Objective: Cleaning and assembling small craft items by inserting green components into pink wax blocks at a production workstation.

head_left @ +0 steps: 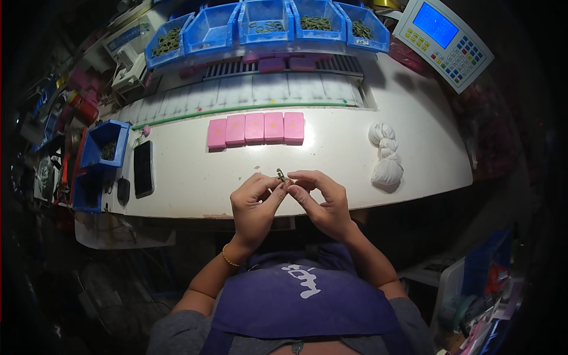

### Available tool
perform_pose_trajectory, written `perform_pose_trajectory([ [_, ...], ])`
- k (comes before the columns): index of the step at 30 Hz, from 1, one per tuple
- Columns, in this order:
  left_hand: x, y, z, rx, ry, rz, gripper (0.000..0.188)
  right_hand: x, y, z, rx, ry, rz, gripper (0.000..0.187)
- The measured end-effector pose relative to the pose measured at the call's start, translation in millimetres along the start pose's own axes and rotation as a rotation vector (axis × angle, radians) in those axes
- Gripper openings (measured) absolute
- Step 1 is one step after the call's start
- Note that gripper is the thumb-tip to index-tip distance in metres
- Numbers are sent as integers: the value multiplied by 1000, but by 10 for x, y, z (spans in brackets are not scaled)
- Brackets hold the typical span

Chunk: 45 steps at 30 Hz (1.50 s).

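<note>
Apron point(254, 307) nearest; left hand point(252, 200), fingertips pinched on green part point(280, 174); right hand point(325, 204), fingers curled close by, hold unclear. Light pinch, steady wrists advisable.

Small part point(281, 176), one: dark olive-green, slim, irregular; finer form too small to tell. Held in the left fingers point(263, 183), upper end projecting above their tips, right fingers point(309, 177) just beside.

2 hands point(251, 199) point(329, 207), fingers point(308, 176) close together
</note>
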<state>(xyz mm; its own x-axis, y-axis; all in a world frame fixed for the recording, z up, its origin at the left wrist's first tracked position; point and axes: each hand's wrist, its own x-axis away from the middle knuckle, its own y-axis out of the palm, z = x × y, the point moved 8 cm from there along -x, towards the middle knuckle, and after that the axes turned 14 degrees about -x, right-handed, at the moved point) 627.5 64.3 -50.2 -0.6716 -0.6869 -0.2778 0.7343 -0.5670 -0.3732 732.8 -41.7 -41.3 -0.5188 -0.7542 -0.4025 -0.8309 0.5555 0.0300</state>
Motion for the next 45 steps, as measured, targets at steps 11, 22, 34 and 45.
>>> perform_pose_trajectory([
  [11,-113,182,-88,-173,-11,-85,5,-94,-127,140,106,33,41,13],
  [22,-1083,850,-340,-1007,358,-49,74,-732,-1095,492,414,81,198,20],
  [34,-975,1034,-222,-978,354,-111,67,-2696,-2341,-208,1079,-180,369,19],
  [45,-947,710,12,-498,328,-73,48,-905,-1079,237,304,147,95,32],
])
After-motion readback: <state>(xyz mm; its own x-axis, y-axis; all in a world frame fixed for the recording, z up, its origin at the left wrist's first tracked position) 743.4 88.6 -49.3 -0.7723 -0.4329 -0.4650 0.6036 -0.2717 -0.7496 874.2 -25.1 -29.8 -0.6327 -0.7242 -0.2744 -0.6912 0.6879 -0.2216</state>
